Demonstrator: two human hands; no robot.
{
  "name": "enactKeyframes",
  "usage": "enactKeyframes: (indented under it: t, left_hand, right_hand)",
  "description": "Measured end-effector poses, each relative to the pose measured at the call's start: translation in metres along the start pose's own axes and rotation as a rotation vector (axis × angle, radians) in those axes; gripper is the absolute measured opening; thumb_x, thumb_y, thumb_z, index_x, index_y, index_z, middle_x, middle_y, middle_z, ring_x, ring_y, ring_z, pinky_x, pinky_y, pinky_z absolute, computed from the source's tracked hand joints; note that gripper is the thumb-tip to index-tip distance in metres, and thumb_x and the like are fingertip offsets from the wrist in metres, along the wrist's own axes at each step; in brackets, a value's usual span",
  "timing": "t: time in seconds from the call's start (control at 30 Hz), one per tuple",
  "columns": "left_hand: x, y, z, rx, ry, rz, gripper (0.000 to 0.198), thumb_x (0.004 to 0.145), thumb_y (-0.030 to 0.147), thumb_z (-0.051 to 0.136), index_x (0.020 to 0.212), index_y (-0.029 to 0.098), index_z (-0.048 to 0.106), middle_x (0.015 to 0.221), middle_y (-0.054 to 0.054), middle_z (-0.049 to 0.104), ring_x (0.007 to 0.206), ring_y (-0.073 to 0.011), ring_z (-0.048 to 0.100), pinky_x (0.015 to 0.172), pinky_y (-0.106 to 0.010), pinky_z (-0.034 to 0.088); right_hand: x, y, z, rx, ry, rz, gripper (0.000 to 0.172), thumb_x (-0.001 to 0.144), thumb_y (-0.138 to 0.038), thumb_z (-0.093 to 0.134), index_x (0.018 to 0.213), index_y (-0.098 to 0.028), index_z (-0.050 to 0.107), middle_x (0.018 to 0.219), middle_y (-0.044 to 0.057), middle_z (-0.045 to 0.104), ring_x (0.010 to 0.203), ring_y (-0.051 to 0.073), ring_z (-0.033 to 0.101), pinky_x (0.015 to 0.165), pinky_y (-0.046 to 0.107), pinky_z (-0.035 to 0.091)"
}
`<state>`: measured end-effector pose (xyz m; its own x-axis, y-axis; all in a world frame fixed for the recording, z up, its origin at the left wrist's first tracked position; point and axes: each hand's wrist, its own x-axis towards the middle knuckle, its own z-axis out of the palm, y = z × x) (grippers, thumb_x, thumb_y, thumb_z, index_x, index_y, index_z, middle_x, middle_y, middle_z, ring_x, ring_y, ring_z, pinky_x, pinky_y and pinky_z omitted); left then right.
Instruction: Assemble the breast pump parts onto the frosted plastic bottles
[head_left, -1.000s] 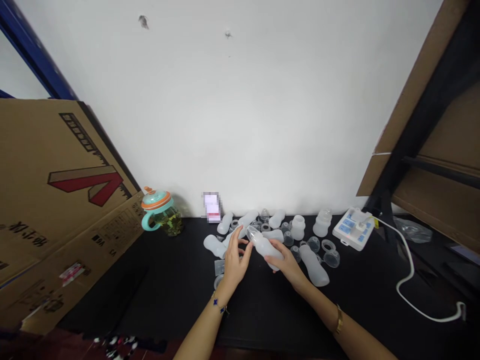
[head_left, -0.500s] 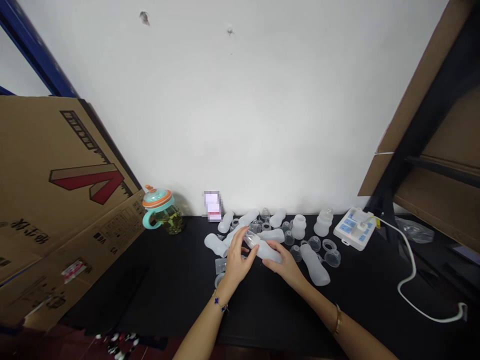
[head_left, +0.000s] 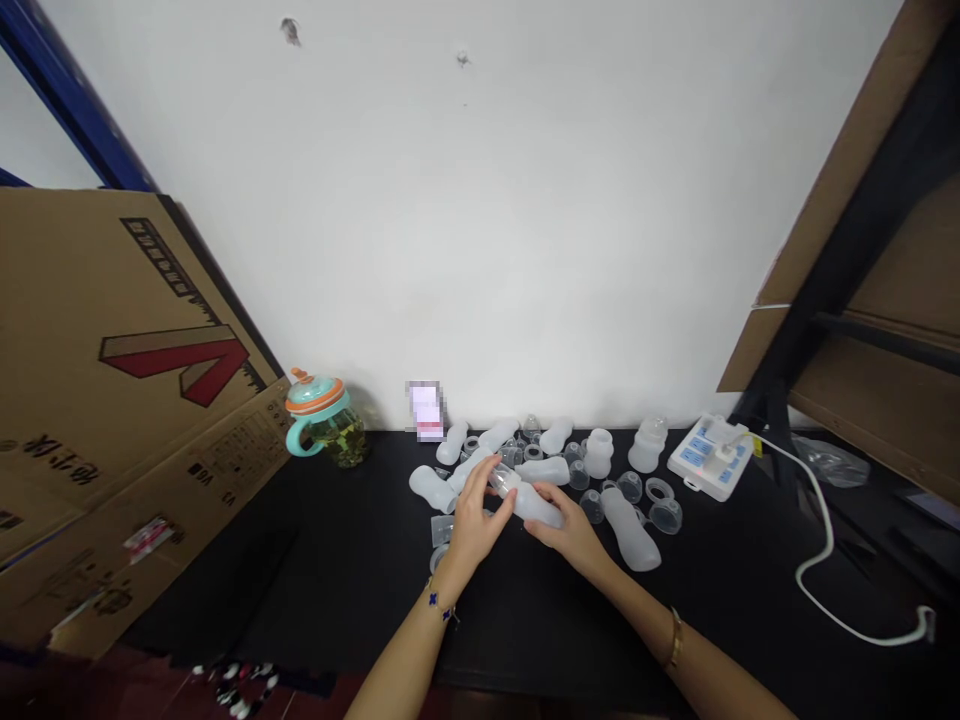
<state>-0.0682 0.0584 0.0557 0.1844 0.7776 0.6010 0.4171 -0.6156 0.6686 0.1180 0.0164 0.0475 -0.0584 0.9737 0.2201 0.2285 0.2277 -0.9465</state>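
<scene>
Between my two hands a frosted white bottle (head_left: 538, 505) lies tilted, its clear top pointing up and left. My left hand (head_left: 478, 520) has thumb and fingers around the clear top and neck. The bottle's lower body is gripped by my right hand (head_left: 566, 525). Just behind them lie more frosted bottles, among them one on its side (head_left: 546, 471) and another at the left (head_left: 433, 489). Right of my right hand a bottle (head_left: 631, 532) lies on the black table. Clear domed caps (head_left: 665, 516) and rings (head_left: 659, 489) are scattered around.
A teal-lidded glass jug (head_left: 337, 430) stands at the left, near a large cardboard box (head_left: 112, 400). By the wall is a blurred phone-like screen (head_left: 427, 412). A white power strip (head_left: 711, 458) with a cable is on the right of the black table (head_left: 337, 590).
</scene>
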Motion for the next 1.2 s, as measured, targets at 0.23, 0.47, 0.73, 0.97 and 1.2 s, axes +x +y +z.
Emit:
enactKeyframes:
  t: [0.23,0.47,0.73,0.97,1.2]
  left_hand:
    - [-0.0003,-0.0038,0.0001,0.059,-0.004,-0.002,0.045,0.094,0.031,0.058,0.137,0.024,0.050,0.139,-0.011,0.056,0.122,-0.0245,0.059,0.092,-0.035,0.056]
    - [0.0002,-0.0032,-0.0019,0.088,-0.035,0.002,0.046,0.095,0.033,0.057,0.139,0.024,0.049,0.141,-0.011,0.056,0.129,-0.0265,0.055,0.102,-0.041,0.051]
    - [0.0001,-0.0034,-0.0028,0.101,-0.034,0.019,0.045,0.095,0.031,0.057,0.139,0.025,0.049,0.140,-0.010,0.057,0.127,-0.0250,0.057,0.100,-0.037,0.051]
    - [-0.0003,-0.0046,-0.0035,0.087,-0.042,0.002,0.044,0.096,0.034,0.057,0.138,0.025,0.050,0.141,-0.010,0.056,0.128,-0.0253,0.056,0.100,-0.038,0.051]
    - [-0.0006,-0.0025,-0.0022,0.092,-0.012,0.007,0.044,0.095,0.035,0.057,0.138,0.026,0.051,0.139,-0.010,0.057,0.127,-0.0268,0.056,0.100,-0.041,0.053]
  right_hand:
    - [-0.0003,0.0013,0.0003,-0.003,0.016,-0.006,0.043,0.075,-0.032,0.074,0.116,-0.023,0.065,0.113,0.005,0.069,0.106,0.028,0.063,0.095,0.041,0.047]
    - [-0.0008,0.0009,-0.0003,0.009,0.015,-0.001,0.045,0.075,-0.034,0.074,0.118,-0.023,0.066,0.118,0.006,0.069,0.109,0.029,0.062,0.096,0.042,0.048]
    - [-0.0004,0.0017,-0.0001,0.001,0.011,0.003,0.044,0.076,-0.035,0.074,0.117,-0.024,0.066,0.116,0.005,0.069,0.107,0.028,0.062,0.093,0.040,0.048]
    - [-0.0008,0.0007,0.0001,-0.011,0.015,-0.008,0.044,0.075,-0.035,0.074,0.116,-0.023,0.067,0.113,0.005,0.070,0.104,0.028,0.063,0.091,0.040,0.049]
    - [-0.0010,-0.0008,-0.0004,0.008,0.024,0.002,0.045,0.075,-0.035,0.074,0.118,-0.024,0.067,0.118,0.005,0.070,0.110,0.029,0.063,0.098,0.045,0.048]
